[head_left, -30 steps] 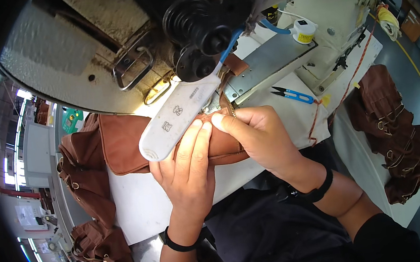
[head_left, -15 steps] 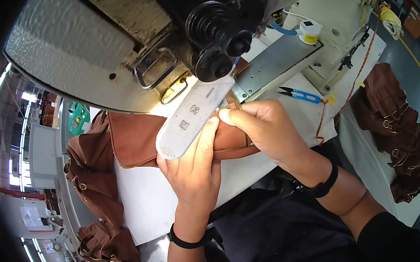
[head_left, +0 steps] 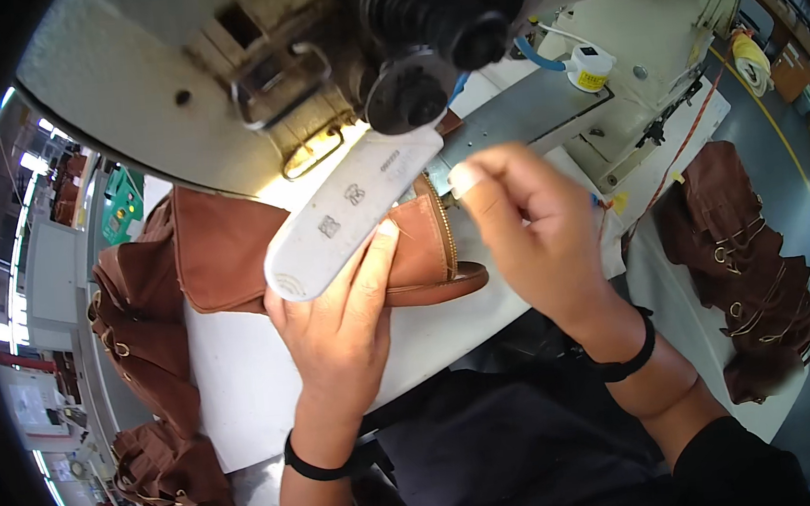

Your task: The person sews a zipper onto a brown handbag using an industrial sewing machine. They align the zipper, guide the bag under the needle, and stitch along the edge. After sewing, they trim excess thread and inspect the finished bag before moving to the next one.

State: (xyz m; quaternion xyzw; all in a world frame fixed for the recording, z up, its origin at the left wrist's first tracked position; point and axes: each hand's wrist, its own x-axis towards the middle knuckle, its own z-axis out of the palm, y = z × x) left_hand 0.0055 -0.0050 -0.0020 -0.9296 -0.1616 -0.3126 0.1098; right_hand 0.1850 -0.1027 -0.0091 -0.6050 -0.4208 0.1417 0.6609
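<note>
Near the front edge of the bench (head_left: 243, 383), brown leather piece (head_left: 420, 242) lay under left hand (head_left: 335, 317), fingers extended flat; right hand (head_left: 540, 227), curled narrow, hung just beside its zippered end, contents unclear.

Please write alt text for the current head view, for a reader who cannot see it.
A person's left hand rests on a brown leather-like piece with a gold-toothed zipper at a cream metal sewing machine, partly behind a long, rounded white bar; the right hand hovers near the zipper. Brown leather-like bundles with metal rings lie to the right.
</note>
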